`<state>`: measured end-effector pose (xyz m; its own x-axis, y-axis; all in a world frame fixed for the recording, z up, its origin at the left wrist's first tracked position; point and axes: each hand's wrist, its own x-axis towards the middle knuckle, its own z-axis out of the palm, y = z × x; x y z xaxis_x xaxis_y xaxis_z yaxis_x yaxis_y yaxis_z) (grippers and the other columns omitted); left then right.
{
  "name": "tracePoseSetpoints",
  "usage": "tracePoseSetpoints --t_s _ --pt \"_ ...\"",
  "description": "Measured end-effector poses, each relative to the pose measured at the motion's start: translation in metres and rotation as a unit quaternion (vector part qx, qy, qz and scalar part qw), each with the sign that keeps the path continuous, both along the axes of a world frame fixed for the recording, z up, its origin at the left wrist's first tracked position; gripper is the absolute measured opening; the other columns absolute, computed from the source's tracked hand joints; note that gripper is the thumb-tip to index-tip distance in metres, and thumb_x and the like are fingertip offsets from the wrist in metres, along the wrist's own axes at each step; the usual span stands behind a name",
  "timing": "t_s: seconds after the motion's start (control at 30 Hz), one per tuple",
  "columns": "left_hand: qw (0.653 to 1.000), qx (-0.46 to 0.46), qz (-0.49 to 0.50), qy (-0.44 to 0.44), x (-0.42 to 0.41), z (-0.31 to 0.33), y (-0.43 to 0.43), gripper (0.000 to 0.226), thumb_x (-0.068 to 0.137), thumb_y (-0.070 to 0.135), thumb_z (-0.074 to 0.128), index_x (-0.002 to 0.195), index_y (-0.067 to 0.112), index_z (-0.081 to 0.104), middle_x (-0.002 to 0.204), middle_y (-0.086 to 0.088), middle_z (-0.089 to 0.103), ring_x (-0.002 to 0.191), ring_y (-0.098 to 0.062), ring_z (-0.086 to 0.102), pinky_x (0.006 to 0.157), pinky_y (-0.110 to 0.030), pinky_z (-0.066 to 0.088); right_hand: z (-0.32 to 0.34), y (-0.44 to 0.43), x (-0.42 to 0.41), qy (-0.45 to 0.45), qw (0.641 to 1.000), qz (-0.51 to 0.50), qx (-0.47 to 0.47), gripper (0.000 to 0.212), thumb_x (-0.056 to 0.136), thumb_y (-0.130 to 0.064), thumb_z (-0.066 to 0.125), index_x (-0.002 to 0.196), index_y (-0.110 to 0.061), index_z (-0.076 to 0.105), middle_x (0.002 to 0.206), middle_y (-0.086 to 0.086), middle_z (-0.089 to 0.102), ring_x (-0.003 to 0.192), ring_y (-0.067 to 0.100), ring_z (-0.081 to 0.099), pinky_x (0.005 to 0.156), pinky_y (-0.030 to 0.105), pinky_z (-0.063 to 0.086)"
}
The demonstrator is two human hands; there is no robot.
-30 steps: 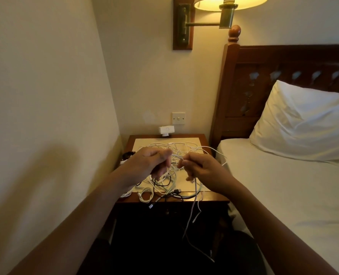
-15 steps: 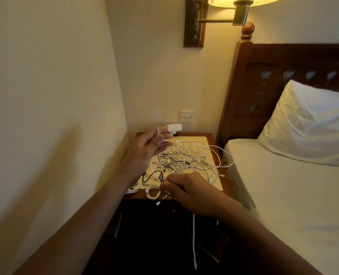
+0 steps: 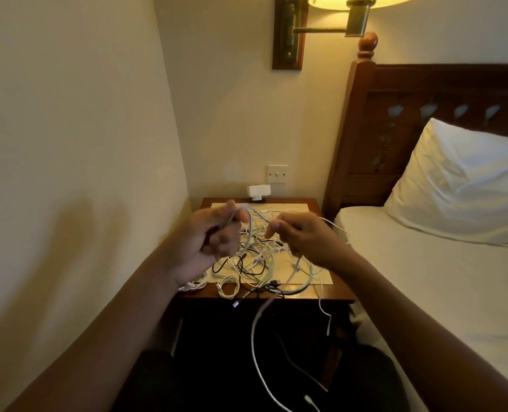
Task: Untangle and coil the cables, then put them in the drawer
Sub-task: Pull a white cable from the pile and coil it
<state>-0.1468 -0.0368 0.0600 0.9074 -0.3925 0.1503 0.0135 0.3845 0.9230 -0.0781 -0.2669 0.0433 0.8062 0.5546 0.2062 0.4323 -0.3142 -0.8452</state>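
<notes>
Cables (image 3: 261, 260): tangled on table (image 3: 340, 292), centre frame; left hand (image 3: 214, 242) grips, right hand (image 3: 303, 239) pinches white cable (image 3: 249, 224); coiling, drawer pending.

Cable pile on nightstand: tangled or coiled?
Tangled. The cables lie crossed in a loose heap on the nightstand; left hand and right hand grip white strands above it.

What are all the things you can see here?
cables: too many to count, white, black, greenish, tangled on nightstand, some hanging off front
nightstand: one, brown, beside bed
mat: one, cream, under cables
plug: one, white, at nightstand's back
switch: one, white, wall
lamp: one, brass, wall, lit
headboard: one, dark wood, right
pillow: one, white, on bed
bed: one, white, right
hands: two, left hand and right hand, each holding white cable above the tangle
</notes>
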Motion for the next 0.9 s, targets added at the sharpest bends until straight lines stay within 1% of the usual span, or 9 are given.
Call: tracePoseSetpoints --t_s 0.1,0.2,0.27,0.37,0.5,0.63,0.73,0.8,0.9 --pt "0.995 -0.088 0.057 0.000 0.011 0.015 -0.005 0.035 0.105 0.030 0.042 0.107 0.007 0.070 0.054 0.008 0.038 0.047 -0.008 0.021 0.052 -0.025 0.022 -0.033 0.007 -0.021 0.062 0.998 0.009 -0.005 0.033 0.106 -0.043 0.046 0.098 -0.026 0.073 0.071 -0.012 0.058 0.058 0.005 0.051 0.056 0.031 0.045" --pt "0.984 -0.099 0.142 -0.036 0.023 0.031 -0.007 0.037 0.106 0.027 0.045 0.127 0.001 0.061 0.067 0.003 0.057 0.054 -0.008 0.050 0.058 -0.022 0.045 -0.039 0.016 -0.053 0.036 0.994 0.051 -0.087 0.035 0.110 -0.040 0.039 0.109 -0.024 0.070 0.087 -0.013 0.061 0.071 -0.004 0.061 0.063 0.016 0.046" --pt "0.974 -0.011 0.214 -0.076 0.029 0.033 -0.009 0.034 0.106 0.025 0.047 0.129 0.003 0.060 0.077 -0.004 0.068 0.065 -0.017 0.064 0.069 -0.028 0.056 -0.025 0.021 -0.070 0.001 0.989 0.087 -0.123 0.036 0.111 -0.036 0.038 0.112 -0.018 0.069 0.091 -0.019 0.062 0.081 -0.010 0.060 0.068 0.009 0.043" --pt "0.915 0.275 0.260 -0.143 0.028 0.025 -0.018 0.029 0.107 0.031 0.047 0.121 0.014 0.066 0.081 -0.010 0.074 0.069 -0.025 0.071 0.072 -0.032 0.058 0.015 0.019 -0.076 -0.065 0.988 0.066 -0.123 0.039 0.110 -0.038 0.041 0.102 -0.017 0.072 0.087 -0.010 0.069 0.077 -0.002 0.064 0.066 0.012 0.044" --pt "0.895 0.409 0.101 -0.146 0.017 0.012 -0.011 0.038 0.108 0.035 0.041 0.096 0.024 0.076 0.065 -0.008 0.067 0.053 -0.026 0.058 0.056 -0.028 0.050 0.059 0.004 -0.040 -0.200 0.970 -0.017 -0.138 0.030 0.103 -0.037 0.058 0.089 -0.018 0.075 0.059 -0.011 0.058 0.048 0.001 0.050 0.050 0.011 0.039" --pt "0.928 0.365 0.031 -0.065 0.011 0.013 0.008 0.048 0.107 0.042 0.041 0.110 0.006 0.073 0.058 -0.003 0.038 0.050 -0.014 0.031 0.049 -0.022 0.032 0.045 -0.015 0.013 -0.180 0.972 -0.052 -0.139 0.026 0.093 -0.044 0.069 0.089 -0.019 0.078 0.068 -0.007 0.065 0.056 0.000 0.053 0.052 0.015 0.036" --pt "0.944 0.327 0.035 -0.031 0.011 0.012 0.033 0.041 0.104 0.040 0.055 0.095 0.004 0.072 0.057 0.002 0.027 0.051 -0.014 0.020 0.050 -0.026 0.020 0.012 -0.036 0.034 -0.140 0.981 -0.088 -0.103 0.026 0.097 -0.041 0.065 0.087 -0.020 0.077 0.065 -0.009 0.065 0.055 0.001 0.052 0.054 0.019 0.038" --pt "0.967 0.252 0.040 -0.025 0.013 0.010 0.052 0.035 0.104 0.033 0.054 0.086 0.006 0.066 0.053 0.005 0.027 0.045 -0.013 0.017 0.052 -0.035 0.011 -0.008 -0.049 0.037 -0.115 0.983 -0.107 -0.090 0.028 0.100 -0.039 0.061 0.088 -0.020 0.078 0.064 -0.017 0.065 0.057 0.000 0.054 0.057 0.022 0.038" --pt "0.986 0.089 0.139 0.020 0.020 0.018 0.081 0.037 0.104 0.029 0.047 0.074 0.015 0.063 0.046 0.010 0.027 0.035 -0.005 0.020 0.043 -0.023 0.018 -0.036 -0.066 0.038 -0.079 0.984 -0.128 -0.099 0.027 0.103 -0.033 0.058 0.090 -0.020 0.078 0.074 -0.020 0.066 0.071 -0.004 0.061 0.064 0.020 0.043"
